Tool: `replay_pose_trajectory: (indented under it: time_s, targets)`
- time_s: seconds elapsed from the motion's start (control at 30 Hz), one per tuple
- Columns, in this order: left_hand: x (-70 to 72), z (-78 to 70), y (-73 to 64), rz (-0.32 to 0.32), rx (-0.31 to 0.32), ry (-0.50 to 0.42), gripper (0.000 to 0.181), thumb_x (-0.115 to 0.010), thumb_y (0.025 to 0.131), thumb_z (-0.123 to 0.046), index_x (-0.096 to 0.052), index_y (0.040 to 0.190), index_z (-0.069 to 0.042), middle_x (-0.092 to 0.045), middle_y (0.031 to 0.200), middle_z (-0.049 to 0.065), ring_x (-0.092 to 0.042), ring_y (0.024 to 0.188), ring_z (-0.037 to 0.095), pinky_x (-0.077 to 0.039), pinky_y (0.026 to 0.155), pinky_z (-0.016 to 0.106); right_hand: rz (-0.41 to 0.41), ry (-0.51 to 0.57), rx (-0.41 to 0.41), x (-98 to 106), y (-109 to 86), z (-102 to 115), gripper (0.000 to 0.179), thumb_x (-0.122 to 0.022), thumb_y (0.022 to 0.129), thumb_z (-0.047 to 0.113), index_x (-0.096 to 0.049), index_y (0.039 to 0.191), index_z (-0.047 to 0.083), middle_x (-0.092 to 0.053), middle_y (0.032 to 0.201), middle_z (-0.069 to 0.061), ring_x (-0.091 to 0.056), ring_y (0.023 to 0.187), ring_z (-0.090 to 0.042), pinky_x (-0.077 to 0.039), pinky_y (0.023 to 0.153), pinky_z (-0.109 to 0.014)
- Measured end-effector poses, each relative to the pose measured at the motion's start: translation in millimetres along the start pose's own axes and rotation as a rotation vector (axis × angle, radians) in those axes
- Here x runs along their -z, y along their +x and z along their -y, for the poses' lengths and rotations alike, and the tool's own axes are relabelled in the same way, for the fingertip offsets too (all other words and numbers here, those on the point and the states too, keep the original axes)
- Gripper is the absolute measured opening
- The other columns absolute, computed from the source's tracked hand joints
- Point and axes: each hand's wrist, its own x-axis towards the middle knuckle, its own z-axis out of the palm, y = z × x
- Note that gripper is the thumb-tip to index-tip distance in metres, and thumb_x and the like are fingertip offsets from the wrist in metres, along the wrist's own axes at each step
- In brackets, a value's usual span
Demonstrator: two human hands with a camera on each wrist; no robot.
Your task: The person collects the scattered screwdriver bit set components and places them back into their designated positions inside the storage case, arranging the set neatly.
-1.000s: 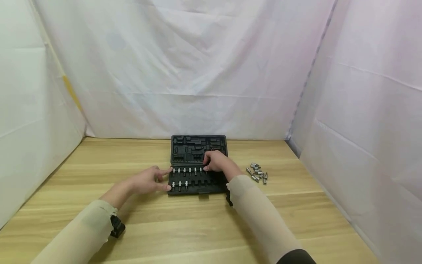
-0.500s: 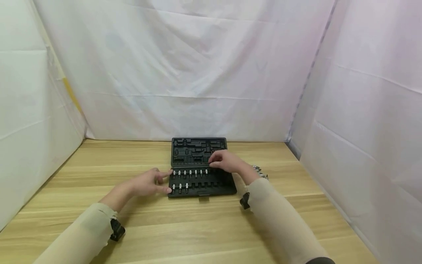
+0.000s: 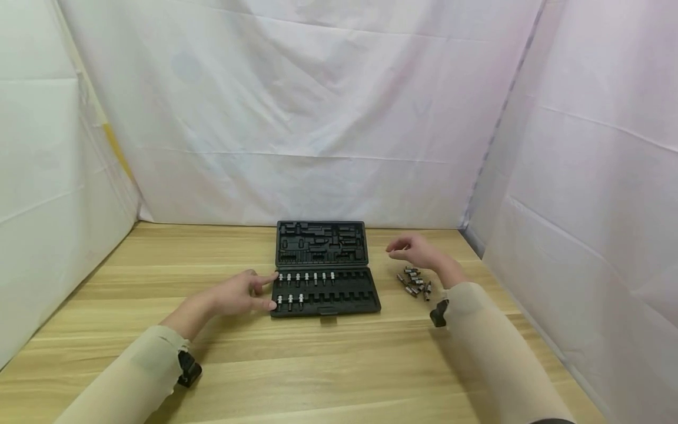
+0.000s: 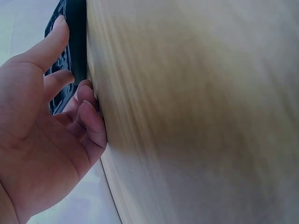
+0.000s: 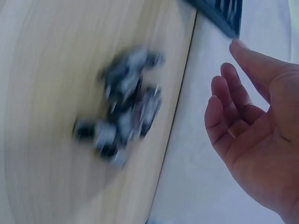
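A black plastic case (image 3: 346,303) lies unfolded on the table, its tray holding two partial rows of silver bit sockets (image 3: 315,279). My left hand (image 3: 237,292) rests at the tray's left edge, thumb (image 4: 53,44) and index finger touching it, the other fingers loosely bent. To the right of the case, a loose pile of bit sockets (image 3: 415,281) lies on the wood; it looks blurred in the right wrist view. Just behind and above this pile is my right hand (image 3: 418,252), fingers relaxed and nothing between them.
The case lid (image 3: 322,242) lies back behind the tray, with moulded recesses. Vacant slots (image 3: 344,296) run along the right part of both tray rows. White sheeting (image 3: 318,118) hangs behind and at both sides of the wooden table (image 3: 296,365).
My right hand has left the tray's back row and moved right to the loose pile. A bit socket it covered now shows at the row's end. My left hand keeps its place.
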Motion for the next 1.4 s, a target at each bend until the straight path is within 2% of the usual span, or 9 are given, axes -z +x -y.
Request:
replay_pose_trajectory:
  time_s: [0.2, 0.53, 0.8, 1.17, 1.4]
  targets:
    - [-0.4, 1.7, 1.0, -0.001, -0.005, -0.002, 0.089, -0.084, 0.097, -0.039, -0.041, 0.169, -0.012, -0.054, 0.111, 0.015, -0.051, 0.09, 0.023, -0.049, 0.077, 0.036, 0.018, -0.034, -0.055, 14.1, -8.1, -28.0, 0.032, -0.067, 0.111, 0.022, -0.074, 0.134, 0.001, -0.073, 0.134, -0.021, -0.068, 0.123, -0.039, -0.057, 0.104, -0.056]
    - [-2.1, 2.0, 2.2, -0.001, -0.011, -0.006, 0.088, -0.084, 0.097, -0.039, -0.042, 0.168, -0.011, -0.055, 0.11, 0.014, -0.051, 0.088, 0.022, -0.049, 0.075, 0.035, 0.023, -0.096, -0.087, 16.1, -15.0, -57.7, 0.018, -0.071, 0.107, 0.016, -0.082, 0.119, 0.009, -0.078, 0.127, -0.016, -0.07, 0.119, -0.033, -0.055, 0.105, -0.054]
    - [-1.2, 0.9, 2.1, -0.002, -0.002, -0.026, 0.088, -0.084, 0.097, -0.039, -0.041, 0.169, -0.012, -0.054, 0.111, 0.015, -0.051, 0.088, 0.023, -0.049, 0.077, 0.035, 0.029, -0.094, -0.08, 15.4, -12.4, -62.0, 0.016, -0.074, 0.106, 0.016, -0.084, 0.116, 0.008, -0.082, 0.116, -0.01, -0.067, 0.105, -0.021, -0.051, 0.093, -0.036]
    - [-1.0, 0.9, 1.7, -0.006, -0.013, -0.026, 0.088, -0.084, 0.097, -0.038, -0.042, 0.168, -0.01, -0.054, 0.111, 0.015, -0.052, 0.089, 0.023, -0.049, 0.078, 0.036, 0.006, -0.129, -0.081, 13.4, -10.9, -58.5, 0.015, -0.075, 0.105, 0.014, -0.083, 0.109, 0.002, -0.082, 0.102, -0.009, -0.066, 0.096, -0.019, -0.052, 0.092, -0.035]
    - [-2.0, 1.7, 1.9, 0.005, -0.011, -0.029, 0.088, -0.084, 0.097, -0.038, -0.042, 0.168, -0.01, -0.054, 0.111, 0.015, -0.052, 0.09, 0.023, -0.049, 0.077, 0.036, 0.0, -0.117, -0.111, 11.4, -9.6, -60.0, 0.021, -0.069, 0.109, 0.018, -0.079, 0.115, 0.0, -0.078, 0.108, -0.012, -0.067, 0.101, -0.023, -0.054, 0.094, -0.041]
